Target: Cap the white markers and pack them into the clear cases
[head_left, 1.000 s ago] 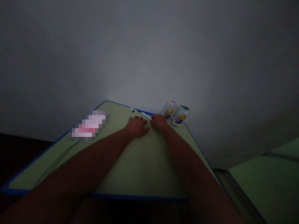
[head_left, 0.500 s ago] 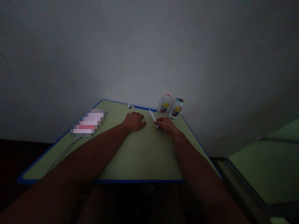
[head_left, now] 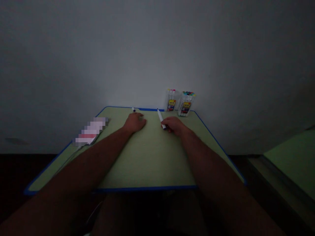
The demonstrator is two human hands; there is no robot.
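Two bare hands resting far forward on a green desk [head_left: 147,157] with a blue rim, seen in dim light from above. Left hand [head_left: 135,122] lying palm down on the desktop, fingers loosely together, gripping nothing. Right hand [head_left: 175,126] closed in a pinch around a white marker [head_left: 161,119], barrel slanting up and away toward the wall, lower end at the fingers close to the desktop; whether it touches cannot be told. Small cap-like piece [head_left: 133,109] just beyond the left hand, right at the far rim. Two clear marker packs [head_left: 180,103] standing upright in the far right corner against the wall, near the right hand but apart from it. Blurred pink and white item [head_left: 90,132] by the left rim, well apart from both hands, with a thin cord [head_left: 71,156] trailing back along that side.

Likely risks: the small piece knocked off the far rim by a forward nudge of the left hand; the packs toppled by a sweep of the right hand; a stray mark on the bare surface if the pen's lower end is uncapped.

Plenty of open desktop between the forearms and toward the near rim; little spare room ahead, with wall and rim close behind the hands.
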